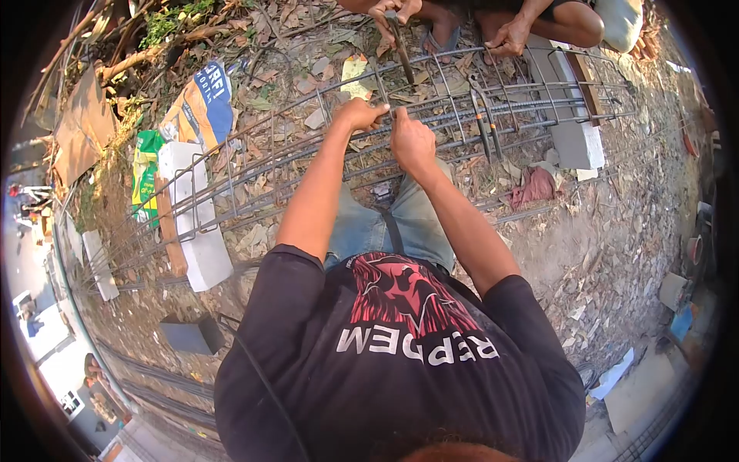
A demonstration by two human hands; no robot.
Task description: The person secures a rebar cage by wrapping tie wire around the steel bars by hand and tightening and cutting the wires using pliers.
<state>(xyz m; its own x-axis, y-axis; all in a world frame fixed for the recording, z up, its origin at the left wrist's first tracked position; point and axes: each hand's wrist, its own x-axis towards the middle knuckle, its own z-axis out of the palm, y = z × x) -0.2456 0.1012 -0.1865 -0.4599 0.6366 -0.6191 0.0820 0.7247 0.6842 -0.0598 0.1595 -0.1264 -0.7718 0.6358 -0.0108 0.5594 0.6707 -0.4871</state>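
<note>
A long cage of steel reinforcing bars (285, 181) stretches across in front of me, with square bent stirrups (448, 88) around the bars. My left hand (360, 115) is closed at the middle of the cage, thumb and fingers pinching a thin upright stirrup rod (380, 83). Just beside it, my right hand (413, 142) is closed too, thumb raised; what its fingers grip is hidden. Pincers (483, 122) with orange and black handles lean on the cage to the right. Across from me, another person's hand (394, 14) holds a hammer (401, 50) over the bars.
White blocks (202, 231) (579, 142) support the cage at both ends. The co-worker's other hand (509, 37) touches the far bar. A torn blue-and-tan sack (202, 108), a green packet (146, 173), a reddish cloth (533, 187) and a dark box (192, 336) lie on littered ground.
</note>
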